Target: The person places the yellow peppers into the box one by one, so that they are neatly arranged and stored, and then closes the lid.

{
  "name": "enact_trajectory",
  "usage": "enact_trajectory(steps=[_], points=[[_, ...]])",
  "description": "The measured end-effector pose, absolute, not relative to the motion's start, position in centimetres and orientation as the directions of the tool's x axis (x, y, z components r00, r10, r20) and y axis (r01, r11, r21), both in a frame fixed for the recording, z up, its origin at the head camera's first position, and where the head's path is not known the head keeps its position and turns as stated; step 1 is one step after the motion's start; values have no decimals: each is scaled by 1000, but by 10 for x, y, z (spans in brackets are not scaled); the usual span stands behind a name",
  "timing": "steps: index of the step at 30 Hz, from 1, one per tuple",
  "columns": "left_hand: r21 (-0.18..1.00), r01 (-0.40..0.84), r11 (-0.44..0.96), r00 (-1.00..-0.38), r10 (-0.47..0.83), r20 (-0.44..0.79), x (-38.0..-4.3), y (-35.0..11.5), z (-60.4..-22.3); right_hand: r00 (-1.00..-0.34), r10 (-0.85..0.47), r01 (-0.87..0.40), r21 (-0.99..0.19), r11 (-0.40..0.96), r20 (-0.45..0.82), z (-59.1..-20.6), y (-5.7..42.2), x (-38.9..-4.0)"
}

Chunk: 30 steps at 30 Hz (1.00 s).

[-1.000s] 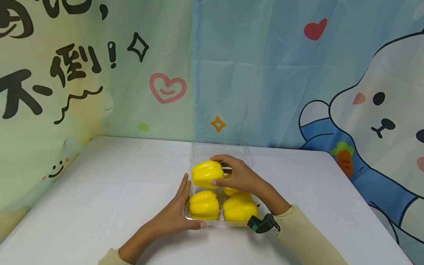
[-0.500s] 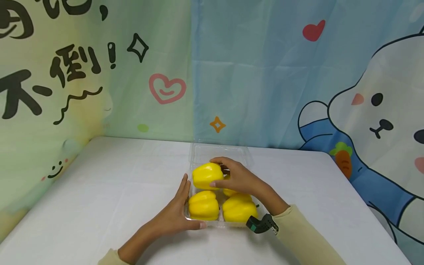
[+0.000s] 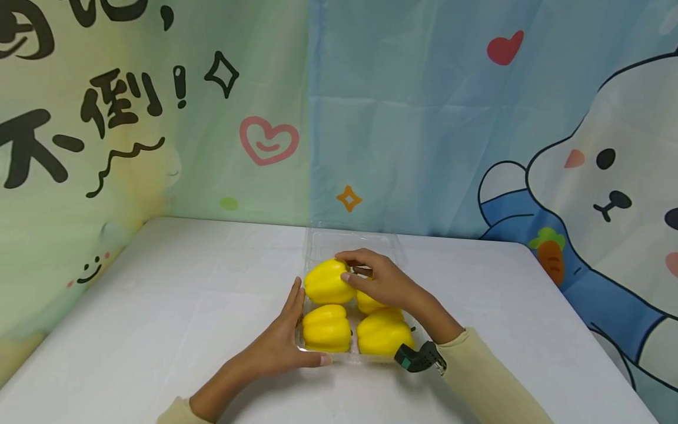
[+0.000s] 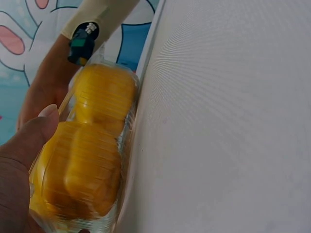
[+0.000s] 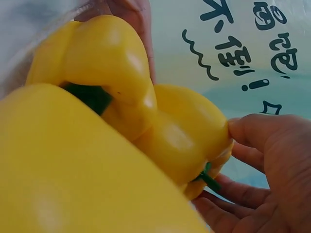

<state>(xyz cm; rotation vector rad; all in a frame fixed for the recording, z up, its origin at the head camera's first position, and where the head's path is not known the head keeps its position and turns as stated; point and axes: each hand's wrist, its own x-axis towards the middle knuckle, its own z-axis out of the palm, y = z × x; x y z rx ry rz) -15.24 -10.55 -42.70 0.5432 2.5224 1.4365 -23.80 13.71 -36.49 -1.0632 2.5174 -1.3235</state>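
Several yellow bell peppers sit in a clear plastic clamshell container (image 3: 339,357). My right hand (image 3: 384,278) has its thumb and fingers about the stem end of the back-left pepper (image 3: 325,282); the right wrist view shows the thumb touching that pepper (image 5: 189,126) by its green stem. With spread thumb and fingers, my left hand (image 3: 281,344) grips the container's front-left corner beside the front-left pepper (image 3: 325,330). In the left wrist view, the left thumb (image 4: 39,128) lies along the container wall. At front right sits another pepper (image 3: 384,333); the back-right one (image 3: 369,301) is partly hidden by my right hand.
The container's clear lid (image 3: 352,241) lies folded open toward the back edge of the white table (image 3: 212,282). Behind the table hangs a printed cloth (image 3: 402,147). A dark band with a device (image 3: 421,357) is on the right wrist.
The back-left pepper has turned and shifted slightly left in the container. My right thumb has moved up from its front to its right end. The left hand stays put.
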Motion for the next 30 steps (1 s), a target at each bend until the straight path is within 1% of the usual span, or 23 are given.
enact_trajectory(steps=[4,13,19,30], points=[[860,225,458,-913,406,22,-152,-105,-427,-751,-637,-513,-762,396,174,-363,140,-238],[857,223,465,-916,400,22,-153,-104,-428,-735,-671,-529,-699,482,94,-363,141,-237],[861,213,462,-918,396,15,-152,-104,-428,-731,-679,-542,-663,516,70,-366,140,-236],[858,215,467,-920,391,18,-152,-104,-427,-746,-664,-517,-679,522,57,-369,142,-238]])
